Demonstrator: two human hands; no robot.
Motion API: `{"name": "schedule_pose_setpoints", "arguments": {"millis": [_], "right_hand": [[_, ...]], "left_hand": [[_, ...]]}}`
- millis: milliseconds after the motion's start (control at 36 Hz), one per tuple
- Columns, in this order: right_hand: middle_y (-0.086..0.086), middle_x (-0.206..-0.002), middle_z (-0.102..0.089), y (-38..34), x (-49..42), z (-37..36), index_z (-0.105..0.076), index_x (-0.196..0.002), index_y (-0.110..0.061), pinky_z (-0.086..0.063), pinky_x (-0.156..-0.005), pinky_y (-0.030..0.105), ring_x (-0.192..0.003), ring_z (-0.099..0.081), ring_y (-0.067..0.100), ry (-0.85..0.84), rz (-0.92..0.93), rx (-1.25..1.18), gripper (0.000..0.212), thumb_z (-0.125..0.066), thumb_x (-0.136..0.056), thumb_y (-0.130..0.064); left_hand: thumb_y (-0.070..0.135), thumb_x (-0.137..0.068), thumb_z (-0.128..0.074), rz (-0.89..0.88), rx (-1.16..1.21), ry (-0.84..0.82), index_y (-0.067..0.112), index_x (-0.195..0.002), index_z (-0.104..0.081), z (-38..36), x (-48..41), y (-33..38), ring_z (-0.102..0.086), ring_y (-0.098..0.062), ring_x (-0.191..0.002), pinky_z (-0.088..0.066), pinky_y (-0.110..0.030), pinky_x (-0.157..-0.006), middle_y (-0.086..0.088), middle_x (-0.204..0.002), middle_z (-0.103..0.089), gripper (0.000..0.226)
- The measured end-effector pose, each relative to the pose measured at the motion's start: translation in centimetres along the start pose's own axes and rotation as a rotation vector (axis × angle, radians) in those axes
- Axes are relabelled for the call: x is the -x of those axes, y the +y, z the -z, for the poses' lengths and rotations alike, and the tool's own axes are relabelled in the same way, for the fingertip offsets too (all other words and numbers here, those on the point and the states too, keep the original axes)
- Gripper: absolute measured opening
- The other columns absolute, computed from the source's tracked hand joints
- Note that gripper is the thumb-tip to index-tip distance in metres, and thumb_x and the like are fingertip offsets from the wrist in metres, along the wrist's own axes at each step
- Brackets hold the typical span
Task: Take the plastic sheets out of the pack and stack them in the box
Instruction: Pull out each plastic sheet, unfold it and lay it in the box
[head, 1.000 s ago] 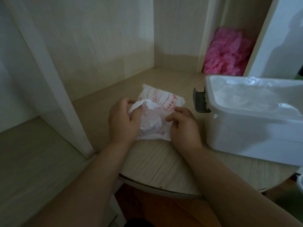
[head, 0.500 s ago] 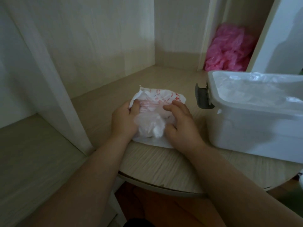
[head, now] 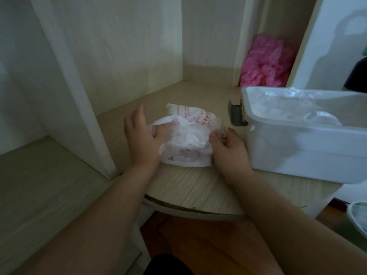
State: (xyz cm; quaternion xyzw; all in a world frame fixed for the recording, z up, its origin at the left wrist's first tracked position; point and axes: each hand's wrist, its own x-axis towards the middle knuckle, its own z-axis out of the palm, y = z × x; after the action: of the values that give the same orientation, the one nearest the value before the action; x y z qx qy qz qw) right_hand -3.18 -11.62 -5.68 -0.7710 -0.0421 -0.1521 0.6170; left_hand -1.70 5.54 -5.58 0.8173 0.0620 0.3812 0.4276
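Note:
A white pack (head: 190,116) with red print lies on the round wooden shelf (head: 194,187). A crumpled clear plastic sheet (head: 186,135) sits on top of it, between both hands. My left hand (head: 142,135) has its thumb tucked under the sheet's left edge while the fingers stretch forward. My right hand (head: 228,145) pinches the sheet's right edge with curled fingers. The white box (head: 297,143) stands to the right, open, with clear sheets inside it.
A pink plastic heap (head: 266,62) lies in the back corner behind the box. A grey latch (head: 235,116) sticks out of the box's left end. White cabinet panels (head: 65,76) rise at the left. Part of a pale container (head: 357,215) shows at lower right.
The hands have moved apart, spreading the crumpled sheet wider over the pack. My left fingers have straightened forward; my right hand has shifted right toward the box.

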Motion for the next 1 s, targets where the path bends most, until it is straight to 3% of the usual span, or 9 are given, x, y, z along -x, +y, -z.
{"name": "schedule_pose_setpoints", "arguments": {"millis": [83, 167, 250, 306, 444, 528, 750, 889, 1000], "right_hand": [[-0.005, -0.097, -0.064, 0.1, 1.2, 0.6, -0.058, -0.104, -0.018, -0.05, -0.066, 0.011, -0.087, -0.061, 0.006, -0.046, -0.022, -0.081, 0.013, -0.048, -0.097, -0.022], [-0.007, -0.104, -0.063, 0.2, 1.7, 0.9, -0.057, -0.111, -0.018, -0.049, -0.071, 0.013, -0.094, -0.06, 0.006, -0.041, -0.041, -0.125, 0.019, -0.05, -0.094, -0.014], [-0.004, -0.104, -0.065, -0.1, 1.9, 0.9, -0.058, -0.11, -0.018, -0.053, -0.077, 0.024, -0.095, -0.062, 0.01, -0.052, -0.063, -0.149, 0.021, -0.054, -0.091, -0.01], [-0.002, -0.103, -0.066, -0.3, 1.9, 0.9, -0.058, -0.11, -0.018, -0.053, -0.073, 0.024, -0.093, -0.064, 0.012, -0.08, -0.079, -0.177, 0.021, -0.054, -0.091, -0.01], [-0.005, -0.096, -0.068, -0.5, 2.5, 1.2, -0.059, -0.099, -0.027, -0.052, -0.076, 0.029, -0.09, -0.065, 0.012, -0.163, -0.09, -0.21, 0.014, -0.051, -0.095, -0.017], [-0.006, -0.094, -0.064, -0.4, 2.5, 1.3, -0.057, -0.096, -0.028, -0.047, -0.069, 0.023, -0.085, -0.061, 0.009, -0.114, -0.08, -0.139, 0.011, -0.047, -0.097, -0.023], [-0.011, -0.07, -0.056, -0.2, 2.4, 1.1, -0.061, -0.085, -0.021, -0.04, -0.057, 0.016, -0.061, -0.051, -0.001, -0.012, -0.065, -0.079, 0.024, -0.043, -0.099, -0.029], [-0.002, -0.067, -0.056, -0.5, 2.5, 1.0, -0.059, -0.079, -0.013, -0.043, -0.057, 0.021, -0.059, -0.052, 0.007, 0.068, -0.094, -0.126, 0.034, -0.04, -0.1, -0.031], [-0.003, -0.071, -0.057, -0.7, 2.7, 1.2, -0.06, -0.086, -0.01, -0.04, -0.05, 0.011, -0.062, -0.053, 0.005, 0.062, -0.058, -0.054, 0.032, -0.039, -0.1, -0.031]], "left_hand": [[0.043, -0.074, -0.045, -0.073, 0.018, 0.049, 0.01, -0.136, -0.048, 1.0, 2.2, 0.8, -0.05, -0.018, -0.105, -0.042, -0.028, -0.082, -0.007, -0.122, -0.043, 0.07], [0.031, -0.088, -0.049, -0.107, 0.16, -0.098, 0.019, -0.114, -0.063, 2.0, 4.6, 2.4, -0.054, 0.006, -0.078, -0.042, -0.01, -0.063, 0.011, -0.096, -0.057, 0.032], [0.04, -0.095, -0.049, -0.038, 0.312, -0.463, 0.035, -0.098, -0.061, 2.6, 5.8, 3.6, -0.056, 0.018, -0.084, -0.044, -0.006, -0.068, 0.02, -0.093, -0.059, 0.013], [0.058, -0.085, -0.056, 0.032, 0.273, -0.599, 0.035, -0.116, -0.059, 2.4, 5.8, 3.4, -0.055, 0.011, -0.098, -0.045, -0.011, -0.08, 0.019, -0.108, -0.059, 0.039], [0.023, -0.088, -0.066, 0.235, 0.353, -0.45, 0.034, -0.1, -0.06, 1.9, 4.7, 2.5, -0.06, 0.012, -0.081, -0.046, -0.009, -0.065, 0.021, -0.096, -0.061, 0.017], [0.017, -0.086, -0.067, 0.368, 0.541, -0.403, 0.031, -0.092, -0.068, 2.1, 4.3, 1.6, -0.069, -0.004, -0.086, -0.052, -0.023, -0.072, 0.01, -0.095, -0.073, 0.015], [0.018, -0.093, -0.06, 0.505, 0.737, -0.205, 0.023, -0.093, -0.063, 2.3, 3.7, 1.4, -0.069, -0.019, -0.094, -0.055, -0.035, -0.075, 0.0, -0.1, -0.071, 0.006], [0.034, -0.092, -0.058, 0.384, 0.453, -0.052, 0.029, -0.087, -0.055, 1.6, 4.1, 1.4, -0.065, -0.017, -0.089, -0.057, -0.042, -0.08, 0.006, -0.093, -0.065, 0.008], [0.042, -0.089, -0.06, 0.33, 0.371, -0.136, 0.03, -0.09, -0.058, 1.6, 4.3, 1.3, -0.065, -0.015, -0.093, -0.057, -0.044, -0.08, 0.008, -0.099, -0.066, 0.012]]}}
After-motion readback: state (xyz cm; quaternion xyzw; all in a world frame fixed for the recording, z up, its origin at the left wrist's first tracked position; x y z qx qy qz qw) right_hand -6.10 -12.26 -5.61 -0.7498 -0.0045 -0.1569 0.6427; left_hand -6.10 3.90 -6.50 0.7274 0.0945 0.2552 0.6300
